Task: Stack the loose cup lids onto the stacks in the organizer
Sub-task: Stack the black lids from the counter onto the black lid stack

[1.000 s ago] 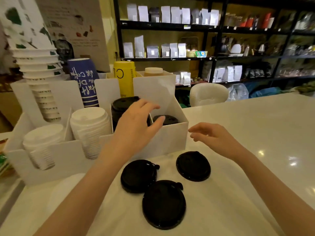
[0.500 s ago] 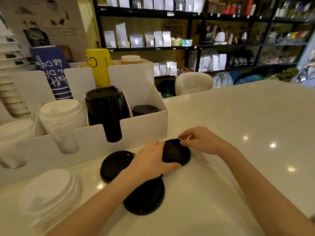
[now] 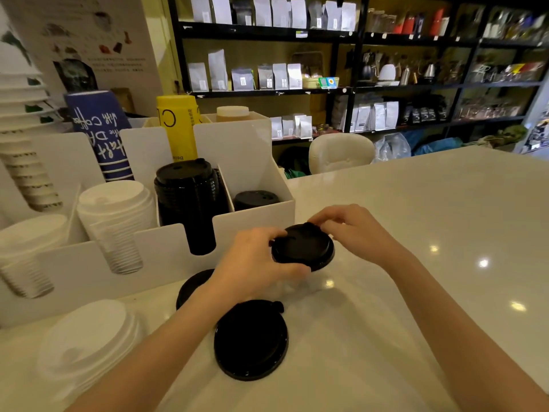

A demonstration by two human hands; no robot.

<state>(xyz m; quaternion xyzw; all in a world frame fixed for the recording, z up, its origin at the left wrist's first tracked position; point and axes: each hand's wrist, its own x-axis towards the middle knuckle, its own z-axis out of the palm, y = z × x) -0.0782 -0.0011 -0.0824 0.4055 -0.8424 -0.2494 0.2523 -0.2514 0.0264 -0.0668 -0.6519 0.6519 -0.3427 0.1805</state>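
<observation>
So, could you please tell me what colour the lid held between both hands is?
Black: the round plastic lid shows best in the head view.

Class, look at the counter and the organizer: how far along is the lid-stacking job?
Done: the organizer already holds a tall black lid stack and a short black stack. In hand: the left hand and right hand hold one black lid above the counter. Left: two loose black lids and a loose white lid pile lie on the counter.
</observation>
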